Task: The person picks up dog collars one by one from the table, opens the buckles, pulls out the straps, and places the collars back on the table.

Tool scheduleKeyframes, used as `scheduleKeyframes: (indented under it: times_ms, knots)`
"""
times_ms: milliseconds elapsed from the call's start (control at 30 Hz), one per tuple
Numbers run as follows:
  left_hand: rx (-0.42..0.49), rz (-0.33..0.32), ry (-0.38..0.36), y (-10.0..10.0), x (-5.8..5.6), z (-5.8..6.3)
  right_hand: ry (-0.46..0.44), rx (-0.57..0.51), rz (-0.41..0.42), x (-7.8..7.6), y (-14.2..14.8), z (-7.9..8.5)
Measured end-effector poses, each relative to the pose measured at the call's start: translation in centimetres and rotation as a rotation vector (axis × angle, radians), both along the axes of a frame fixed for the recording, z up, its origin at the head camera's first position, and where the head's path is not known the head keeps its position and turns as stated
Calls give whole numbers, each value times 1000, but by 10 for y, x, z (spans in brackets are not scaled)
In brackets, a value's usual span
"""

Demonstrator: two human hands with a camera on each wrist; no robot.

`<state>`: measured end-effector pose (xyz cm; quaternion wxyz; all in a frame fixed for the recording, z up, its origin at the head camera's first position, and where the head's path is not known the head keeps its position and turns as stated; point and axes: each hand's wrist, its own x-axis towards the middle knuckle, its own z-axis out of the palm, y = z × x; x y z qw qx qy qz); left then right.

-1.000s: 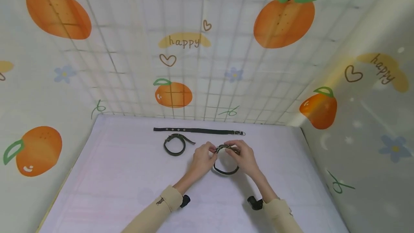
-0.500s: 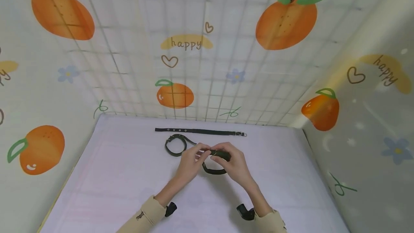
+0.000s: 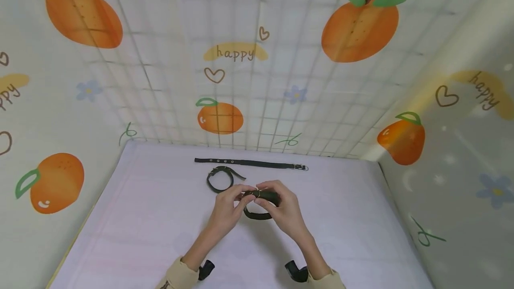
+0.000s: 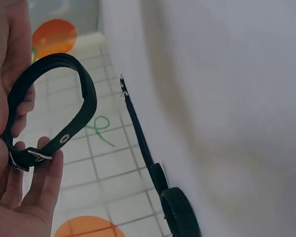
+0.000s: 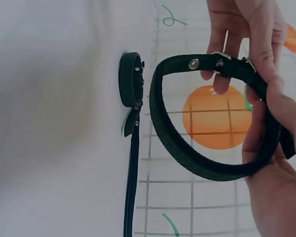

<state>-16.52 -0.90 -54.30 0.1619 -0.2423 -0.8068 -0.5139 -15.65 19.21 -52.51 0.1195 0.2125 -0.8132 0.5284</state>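
Observation:
A dark green collar [image 3: 258,216] is bent into a loop and held up between both hands. My left hand [image 3: 225,211] pinches it near the metal buckle [image 4: 39,154], where the strap runs through and an eyelet [image 4: 64,138] shows. On the other side my right hand [image 3: 290,213] grips the strap with thumb and fingers. The loop hangs below the hands in the head view. In the right wrist view the strap's free end [image 5: 287,143] sticks out past the right hand, and the fingers partly cover the buckle side.
Behind the hands a second collar [image 3: 208,185] lies buckled into a ring with its tail pointing right. Beyond it a third collar [image 3: 261,163] lies straight on the white tabletop [image 3: 132,217]. A fruit-print curtain [image 3: 172,101] encloses the back and sides.
Both hands have moved left and slightly toward me with the collar. Its buckled part has turned, and the hands are closer together. The two other collars stay put.

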Motion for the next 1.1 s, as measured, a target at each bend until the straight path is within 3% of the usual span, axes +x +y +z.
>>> scheduleKeyframes:
  times_ms: [300, 500, 600, 733, 900, 1000, 1100]
  knots:
    - [46, 29, -19, -1, 3, 2, -65, 66, -69, 5, -6, -3]
    - [122, 27, -73, -1, 9, 2, -73, 62, -79, 11, -8, -5]
    - [177, 39, -143, -2, 12, 1, -61, 37, -78, 12, -10, -6]
    - [298, 43, -310, -3, 13, 4, -77, -10, -91, 14, -12, -7]
    - [402, 13, -461, -6, 14, 6, -105, -48, -107, 15, -15, -10]
    - [377, -17, -462, -8, 16, 5, -92, -38, -102, 15, -13, -10]
    - [274, -41, -365, -12, 16, 3, -61, -17, -84, 17, -10, -10]
